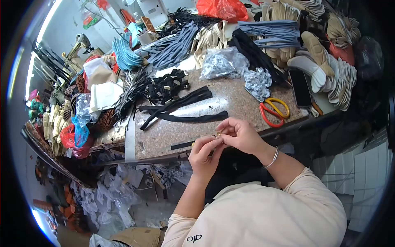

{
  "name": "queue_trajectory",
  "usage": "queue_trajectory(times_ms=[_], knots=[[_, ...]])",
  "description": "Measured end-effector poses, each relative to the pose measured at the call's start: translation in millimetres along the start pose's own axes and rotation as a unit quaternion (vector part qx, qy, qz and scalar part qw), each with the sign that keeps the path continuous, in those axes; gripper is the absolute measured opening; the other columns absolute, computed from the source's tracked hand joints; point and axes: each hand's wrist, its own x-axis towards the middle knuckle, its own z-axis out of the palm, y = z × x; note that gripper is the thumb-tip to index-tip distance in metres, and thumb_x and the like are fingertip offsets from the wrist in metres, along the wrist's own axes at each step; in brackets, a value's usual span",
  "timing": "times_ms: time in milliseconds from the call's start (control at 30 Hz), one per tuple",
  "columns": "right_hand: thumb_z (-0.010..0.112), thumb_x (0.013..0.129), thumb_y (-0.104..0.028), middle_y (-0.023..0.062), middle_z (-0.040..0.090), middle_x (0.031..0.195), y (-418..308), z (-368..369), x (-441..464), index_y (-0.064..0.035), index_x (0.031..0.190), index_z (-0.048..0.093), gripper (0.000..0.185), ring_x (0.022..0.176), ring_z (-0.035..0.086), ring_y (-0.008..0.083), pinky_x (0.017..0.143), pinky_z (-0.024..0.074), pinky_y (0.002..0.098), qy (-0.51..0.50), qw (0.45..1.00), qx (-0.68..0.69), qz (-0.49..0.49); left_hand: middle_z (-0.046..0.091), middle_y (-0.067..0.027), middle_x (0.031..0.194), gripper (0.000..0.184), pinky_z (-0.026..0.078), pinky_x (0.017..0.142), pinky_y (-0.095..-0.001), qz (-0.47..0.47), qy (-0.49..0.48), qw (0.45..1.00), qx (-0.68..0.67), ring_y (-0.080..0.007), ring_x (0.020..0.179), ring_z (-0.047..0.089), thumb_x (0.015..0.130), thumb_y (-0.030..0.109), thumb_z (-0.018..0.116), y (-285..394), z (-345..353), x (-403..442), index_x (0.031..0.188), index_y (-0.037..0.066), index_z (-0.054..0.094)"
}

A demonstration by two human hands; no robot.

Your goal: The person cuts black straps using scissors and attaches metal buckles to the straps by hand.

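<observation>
At the front edge of the speckled stone table (pixel 158 144), my left hand (pixel 204 153) and my right hand (pixel 240 136) meet with fingers pinched together. Between the fingertips is a small gold-coloured buckle (pixel 219 133), partly hidden. A short black strap (pixel 182 145) runs leftward from my left hand over the tabletop. Longer black straps (pixel 175 110) lie crossed beyond my hands, with a pile of black straps with small metal buckles (pixel 166 87) behind them. Scissors with red and yellow handles (pixel 275 112) rest to the right of my right hand.
A black phone (pixel 300 88) lies at the right, near stacked insoles (pixel 341 84). Clear bags of silvery pieces (pixel 225 64) and bundled blue-grey strips (pixel 175 44) stand at the back. A sewing machine (pixel 78 53) is at the far left, and plastic scraps (pixel 109 193) lie below.
</observation>
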Motion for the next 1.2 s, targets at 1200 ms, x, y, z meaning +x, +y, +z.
queue_trajectory(times_ms=[1200], knots=[[0.058,0.085,-0.001,0.0125,0.063,0.087,26.8,11.4,-35.6,0.0029,0.096,0.060,0.012,0.074,0.061,0.0149,0.069,0.0531,0.0219,-0.071,0.938,0.328,0.086,0.052,-0.0097,0.101,0.034,0.045,0.069,-0.0235,-0.119,-0.015,0.967,-0.227,-0.0152,0.080,0.052,0.070,-0.005,0.069,5.1,-3.0,-30.4,0.103,0.001,0.063]])
